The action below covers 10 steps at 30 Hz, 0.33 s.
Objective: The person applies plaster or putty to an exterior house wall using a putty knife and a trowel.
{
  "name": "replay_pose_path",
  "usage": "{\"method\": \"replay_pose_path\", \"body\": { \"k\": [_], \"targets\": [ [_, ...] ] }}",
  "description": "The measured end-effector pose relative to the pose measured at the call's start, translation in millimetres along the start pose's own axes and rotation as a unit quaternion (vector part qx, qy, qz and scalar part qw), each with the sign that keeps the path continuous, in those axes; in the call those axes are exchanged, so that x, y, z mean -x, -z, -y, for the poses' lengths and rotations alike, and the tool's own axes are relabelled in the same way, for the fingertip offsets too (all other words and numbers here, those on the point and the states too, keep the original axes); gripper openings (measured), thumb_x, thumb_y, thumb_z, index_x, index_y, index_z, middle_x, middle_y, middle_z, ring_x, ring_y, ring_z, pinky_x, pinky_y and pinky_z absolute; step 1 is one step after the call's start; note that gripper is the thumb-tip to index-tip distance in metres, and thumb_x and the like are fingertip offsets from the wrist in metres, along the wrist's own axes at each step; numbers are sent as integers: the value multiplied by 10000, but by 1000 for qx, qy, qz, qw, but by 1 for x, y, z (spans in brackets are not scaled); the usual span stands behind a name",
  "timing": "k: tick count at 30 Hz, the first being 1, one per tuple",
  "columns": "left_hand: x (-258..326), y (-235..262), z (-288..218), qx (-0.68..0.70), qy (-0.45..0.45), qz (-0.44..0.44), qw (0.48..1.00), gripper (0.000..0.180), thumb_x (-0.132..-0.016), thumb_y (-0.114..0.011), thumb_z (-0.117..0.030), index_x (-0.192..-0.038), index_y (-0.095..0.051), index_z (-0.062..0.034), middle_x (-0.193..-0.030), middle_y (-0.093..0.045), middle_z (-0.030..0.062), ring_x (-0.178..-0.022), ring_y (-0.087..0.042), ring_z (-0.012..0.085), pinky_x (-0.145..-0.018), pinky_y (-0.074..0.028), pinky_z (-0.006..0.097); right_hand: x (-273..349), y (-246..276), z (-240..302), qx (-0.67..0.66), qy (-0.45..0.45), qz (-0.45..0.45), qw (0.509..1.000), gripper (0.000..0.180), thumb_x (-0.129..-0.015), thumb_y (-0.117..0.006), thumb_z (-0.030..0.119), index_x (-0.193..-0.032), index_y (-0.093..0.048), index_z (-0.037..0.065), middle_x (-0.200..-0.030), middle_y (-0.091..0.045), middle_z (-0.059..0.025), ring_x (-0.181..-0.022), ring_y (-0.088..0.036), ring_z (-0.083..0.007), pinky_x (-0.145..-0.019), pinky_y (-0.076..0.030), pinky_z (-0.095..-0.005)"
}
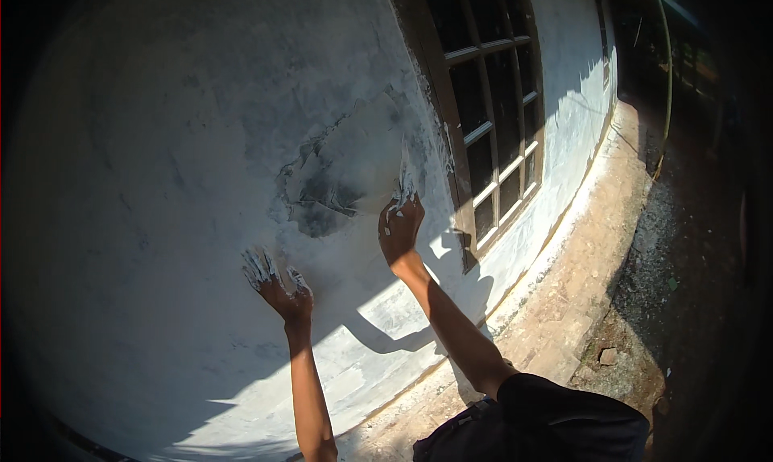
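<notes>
The person stands close to a whitewashed wall [161, 180], both arms raised against it. The left hand [278, 285] is spread open, fingers splayed and streaked with white flakes, its fingertips touching or just off the plaster below a patch of peeling paint [338, 180]. The right hand [400, 228] is higher, at the lower right edge of that patch, its fingers curled and pinched on a loose flake of white paint [405, 184] that stands up from the wall above its knuckles; white bits cling to this hand too. The patch shows grey, dark-mottled bare plaster with ragged white edges, between the two hands and up toward a wooden window frame [451, 140] with many small dark panes, just to the right. Sunlight falls across the lower wall, where the shadows of the arms lie. A bare earth and brick strip [580, 285] runs along the foot of the wall. A dark sleeve [564, 414] covers the right upper arm.
</notes>
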<state>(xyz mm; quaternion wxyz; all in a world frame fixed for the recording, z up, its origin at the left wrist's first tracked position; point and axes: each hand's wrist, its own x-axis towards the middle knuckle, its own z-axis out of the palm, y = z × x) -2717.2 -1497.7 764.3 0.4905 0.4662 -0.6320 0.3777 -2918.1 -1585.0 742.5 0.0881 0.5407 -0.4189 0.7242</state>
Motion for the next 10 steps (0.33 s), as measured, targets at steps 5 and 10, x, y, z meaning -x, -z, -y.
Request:
{"method": "replay_pose_path", "body": {
  "k": [5, 10],
  "targets": [
    [3, 7, 4, -19, -10, 28, 999, 514, -775, -465, -112, -1261, -373, 29, -1319, -341, 221, -1249, -260, 395, -1034, -147, 493, 11, -43, -8, -113, -228, 4, 967, 85, -693, -479, -91, -708, -415, -37, -743, -453, -104, -641, -464, -189, -576, -443, -244],
    [13, 0, 23, -7, -4, 19, 1000, 561, -793, -488, -192, -1285, -332, 26, -1336, -333, 191, -1259, -239, 393, -1037, -129, 498, 36, -82, 71, -136, -169, 19, 976, 407, -737, -519, 16, -1139, -513, 83, -1128, -526, -170, -1061, -524, -260, -729, -479, -334]
  ]
}}
